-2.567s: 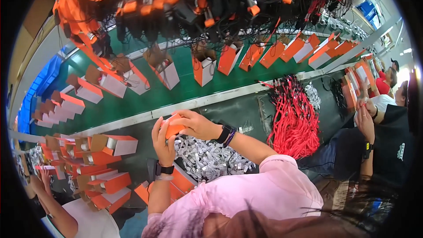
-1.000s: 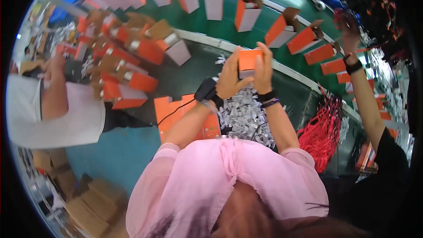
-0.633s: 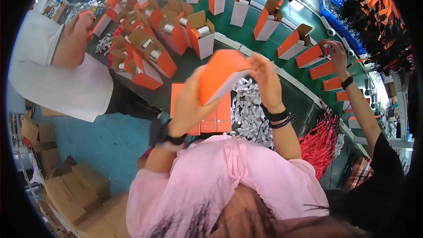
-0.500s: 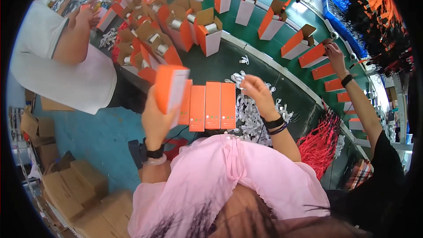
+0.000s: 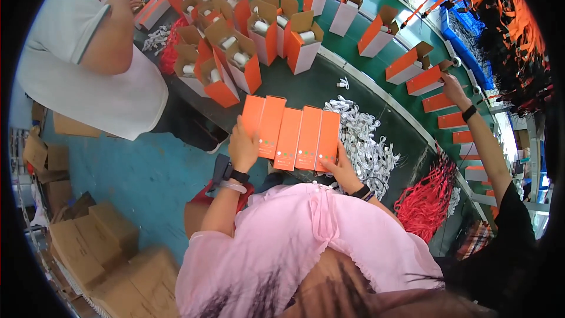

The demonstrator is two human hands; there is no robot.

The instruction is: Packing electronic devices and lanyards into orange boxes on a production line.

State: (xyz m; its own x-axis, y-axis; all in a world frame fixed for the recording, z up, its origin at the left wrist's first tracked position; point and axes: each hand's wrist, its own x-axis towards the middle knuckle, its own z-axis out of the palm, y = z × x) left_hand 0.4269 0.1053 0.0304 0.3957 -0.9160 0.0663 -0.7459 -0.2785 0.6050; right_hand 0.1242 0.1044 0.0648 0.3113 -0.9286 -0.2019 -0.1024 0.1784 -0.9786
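Observation:
Several closed orange boxes point(image 5: 288, 135) stand side by side in a row in front of me, their tops slightly staggered. My left hand point(image 5: 243, 148) is wrapped round the outer side of the leftmost box. At the other end, my right hand point(image 5: 342, 171) presses the lower side of the rightmost box, its thumb on the front. Between them the row is squeezed together. Just right of the row lies a heap of coiled white cables point(image 5: 371, 147).
Open orange-and-white boxes point(image 5: 303, 53) with white items inside crowd the table beyond. More boxes line a green conveyor point(image 5: 365, 70), where a co-worker's hand point(image 5: 454, 89) touches one. Red straps point(image 5: 425, 206) lie at right. Another person point(image 5: 88, 76) stands left; cardboard cartons point(image 5: 100, 238) sit lower left.
The orange box that was raised in my left hand now stands at the row's left end. My right hand has come down from above the cables to the row's right end.

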